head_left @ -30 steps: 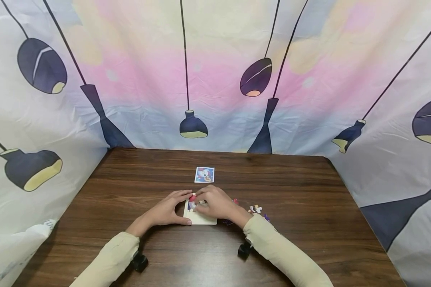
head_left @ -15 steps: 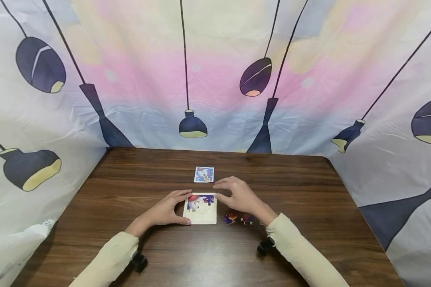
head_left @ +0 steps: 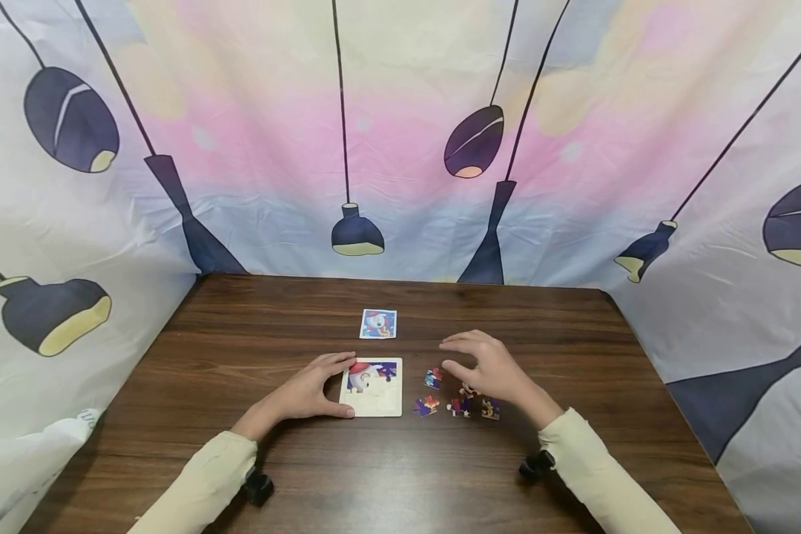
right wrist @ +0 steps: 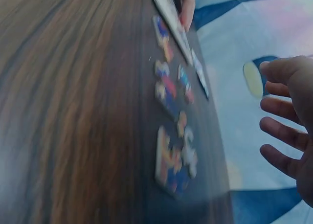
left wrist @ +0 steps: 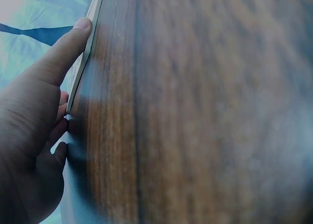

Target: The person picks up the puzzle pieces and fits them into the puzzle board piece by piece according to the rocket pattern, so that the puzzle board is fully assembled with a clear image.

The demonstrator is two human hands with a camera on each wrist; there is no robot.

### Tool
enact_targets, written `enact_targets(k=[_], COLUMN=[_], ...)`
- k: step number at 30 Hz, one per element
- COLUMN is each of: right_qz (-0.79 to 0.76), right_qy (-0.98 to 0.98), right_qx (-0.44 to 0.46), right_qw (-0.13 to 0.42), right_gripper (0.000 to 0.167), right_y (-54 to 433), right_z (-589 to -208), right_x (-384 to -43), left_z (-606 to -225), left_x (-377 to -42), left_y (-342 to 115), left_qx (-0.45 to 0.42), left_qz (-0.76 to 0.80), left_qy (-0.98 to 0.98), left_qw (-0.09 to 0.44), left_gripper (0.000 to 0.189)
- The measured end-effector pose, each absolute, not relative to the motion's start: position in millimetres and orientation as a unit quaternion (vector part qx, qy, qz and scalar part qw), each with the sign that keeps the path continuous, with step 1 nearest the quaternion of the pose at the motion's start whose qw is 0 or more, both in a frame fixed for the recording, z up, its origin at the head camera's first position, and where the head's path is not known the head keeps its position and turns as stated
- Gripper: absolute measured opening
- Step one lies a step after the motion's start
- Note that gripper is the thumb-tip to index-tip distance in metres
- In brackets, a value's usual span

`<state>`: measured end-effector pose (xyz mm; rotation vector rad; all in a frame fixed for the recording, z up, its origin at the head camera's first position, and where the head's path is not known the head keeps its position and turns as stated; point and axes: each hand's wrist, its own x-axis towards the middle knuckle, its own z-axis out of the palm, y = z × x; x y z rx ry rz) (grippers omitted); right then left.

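Observation:
A square white puzzle board (head_left: pixel 377 404) lies flat on the table, its upper part filled with a printed animal in a red hat. My left hand (head_left: pixel 310 389) holds the board at its left side, thumb at the near corner and fingers at the far one; the left wrist view shows the thumb (left wrist: pixel 73 43) on the board's edge (left wrist: pixel 80 67). Over the loose jigsaw pieces to the right, my right hand (head_left: pixel 490 367) hovers with nothing in it. In the right wrist view its fingers (right wrist: pixel 281 131) are spread, apart from the blurred pieces (right wrist: pixel 171 165).
A small square picture card (head_left: pixel 378 324) lies beyond the board. Several loose pieces, among them a purple and orange one (head_left: pixel 426 405) and a blue and red one (head_left: pixel 433 378), lie right of the board. A lamp-patterned curtain (head_left: pixel 414 148) stands behind the wooden table (head_left: pixel 374 475).
My right hand has left the board and moved right over the loose pieces, uncovering the board's picture and more of the pieces. My left hand has stayed at the board.

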<state>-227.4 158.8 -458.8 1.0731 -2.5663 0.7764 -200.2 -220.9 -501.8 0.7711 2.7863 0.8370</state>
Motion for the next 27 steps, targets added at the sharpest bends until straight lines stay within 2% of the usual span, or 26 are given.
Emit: enact_targets(k=[11, 27], right_qz=[0.254, 0.217], right_qy=[-0.898, -0.922], right_qx=[0.334, 0.314], right_qw=[0.129, 0.061], right_gripper=[0.035, 0.033], right_y=[200.4, 218.0], right_z=[-477.3, -498.8], right_x=[-225.0, -220.8], left_z=[-500.2, -500.7], left_x=[-199.5, -199.1], left_y=[-221.4, -222.4], left_qx=[0.259, 0.262], left_qz=[0.277, 0.278], left_qy=[0.923, 0.922], left_qw=[0.065, 0.062], left_gripper=[0.103, 0.104])
